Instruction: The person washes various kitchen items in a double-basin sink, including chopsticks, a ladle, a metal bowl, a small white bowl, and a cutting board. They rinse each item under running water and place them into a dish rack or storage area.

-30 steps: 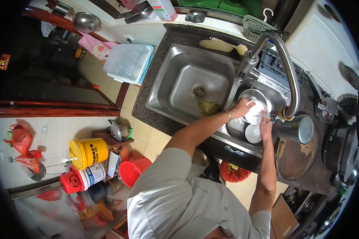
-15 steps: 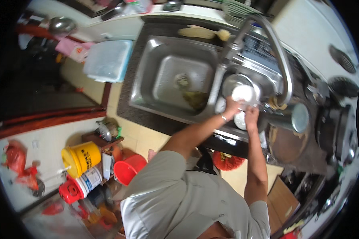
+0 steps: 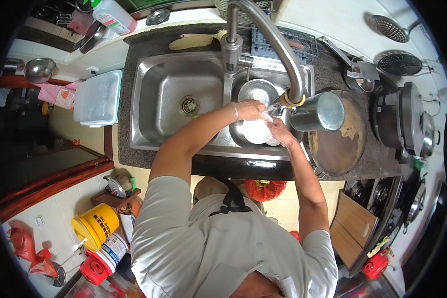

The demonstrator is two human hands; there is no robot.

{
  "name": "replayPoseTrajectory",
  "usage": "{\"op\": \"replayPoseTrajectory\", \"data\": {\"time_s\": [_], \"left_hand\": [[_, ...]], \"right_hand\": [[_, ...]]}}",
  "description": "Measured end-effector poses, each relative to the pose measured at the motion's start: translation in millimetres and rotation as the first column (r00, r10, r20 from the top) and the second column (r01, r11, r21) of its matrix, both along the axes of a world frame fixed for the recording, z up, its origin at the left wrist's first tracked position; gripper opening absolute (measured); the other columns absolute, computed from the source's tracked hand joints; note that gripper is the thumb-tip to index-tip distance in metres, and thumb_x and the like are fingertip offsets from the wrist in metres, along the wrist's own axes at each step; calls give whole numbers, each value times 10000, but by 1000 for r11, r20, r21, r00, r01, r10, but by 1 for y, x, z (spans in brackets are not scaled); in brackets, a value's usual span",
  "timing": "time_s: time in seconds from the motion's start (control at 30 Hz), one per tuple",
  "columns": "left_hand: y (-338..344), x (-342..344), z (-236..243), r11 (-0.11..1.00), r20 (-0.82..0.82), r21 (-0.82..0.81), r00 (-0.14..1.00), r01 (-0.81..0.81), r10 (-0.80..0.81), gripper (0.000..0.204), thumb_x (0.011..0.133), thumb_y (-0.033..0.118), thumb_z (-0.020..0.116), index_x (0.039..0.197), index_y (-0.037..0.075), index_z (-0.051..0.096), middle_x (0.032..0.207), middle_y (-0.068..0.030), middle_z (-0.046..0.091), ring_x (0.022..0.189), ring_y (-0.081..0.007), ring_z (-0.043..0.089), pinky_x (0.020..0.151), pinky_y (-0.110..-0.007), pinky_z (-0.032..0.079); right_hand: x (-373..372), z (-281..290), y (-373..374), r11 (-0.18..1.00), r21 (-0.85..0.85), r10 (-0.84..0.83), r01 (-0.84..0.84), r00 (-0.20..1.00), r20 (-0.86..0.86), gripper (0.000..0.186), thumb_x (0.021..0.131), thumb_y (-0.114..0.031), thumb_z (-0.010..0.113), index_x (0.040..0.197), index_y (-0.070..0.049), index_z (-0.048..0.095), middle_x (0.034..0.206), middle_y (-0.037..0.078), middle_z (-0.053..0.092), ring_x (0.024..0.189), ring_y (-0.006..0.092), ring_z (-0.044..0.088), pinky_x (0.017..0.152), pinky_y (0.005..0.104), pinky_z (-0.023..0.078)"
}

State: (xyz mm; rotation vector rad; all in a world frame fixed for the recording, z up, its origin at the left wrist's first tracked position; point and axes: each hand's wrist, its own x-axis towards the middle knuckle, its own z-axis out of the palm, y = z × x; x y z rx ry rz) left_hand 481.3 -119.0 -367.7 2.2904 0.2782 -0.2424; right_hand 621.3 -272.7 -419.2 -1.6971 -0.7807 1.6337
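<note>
White bowl (image 3: pixel 256 131): smooth, v. glossy. Sink (image 3: pixel 174 82): brushed-looking s/steel w/ bright glints. Tap (image 3: pixel 287 52): shiny metal. Worktop (image 3: pixel 142 158): speckled, stone-like, semi-matt. Round board (image 3: pixel 330 149): worn, patchy, matt. Storage box (image 3: pixel 98 97): semi-transp. plastic. Yellow bucket (image 3: pixel 91 226): smooth plastic. Shirt (image 3: pixel 223 248): matt cloth.

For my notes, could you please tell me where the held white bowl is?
In the head view, the white bowl is over the right sink basin, held by the right hand, beside the left hand.

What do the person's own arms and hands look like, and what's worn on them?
Short, pale grey sleeves end above the elbows. The left hand and right hand are ungloved. A thin, pale band circles the left wrist; none shows on the right.
</note>
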Motion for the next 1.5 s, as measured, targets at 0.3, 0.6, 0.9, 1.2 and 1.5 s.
{"op": "replayPoseTrajectory", "data": {"time_s": [0.3,0.6,0.9,1.2,1.5], "left_hand": [[-35,-27,30,541,-291,-377,650,-752,702,265,910,145,447,1040,-63,546,669,-162,604,385,-215,565,367,-340,457],[-29,-29,-34,304,-176,-520,448,-798,876,208,904,125,492,1053,2,569,667,-99,608,402,-152,548,336,-294,414],[-62,-14,-23,380,-218,-516,547,-768,809,228,889,184,546,1036,11,560,711,-86,605,407,-185,565,325,-293,407],[-56,-25,10,719,268,-403,679,-566,684,390,842,25,495,1231,20,513,1144,-188,602,1058,-268,592,886,-311,455],[-66,-33,-5,609,416,-620,450,-495,790,465,762,-98,509,1218,-5,506,1116,-152,605,1065,-187,572,902,-297,445]], "right_hand": [[-15,-15,-1,926,-86,-372,368,847,-380,391,931,-206,504,1234,30,431,1122,147,578,900,281,638,676,370,600],[-66,20,15,795,19,-549,606,734,-400,302,904,-114,472,1139,75,481,959,162,634,746,249,664,604,338,583],[-40,25,-29,845,-98,-534,525,823,-193,317,938,-158,433,1158,70,449,947,205,624,634,235,651,507,299,551],[-38,31,-10,776,-68,-611,627,720,-329,342,969,-276,444,1076,35,538,899,157,656,644,175,627,549,276,526],[-44,29,-8,764,351,-495,541,841,-217,303,945,-59,451,1236,-64,534,1025,61,631,753,129,620,598,243,513]]}}
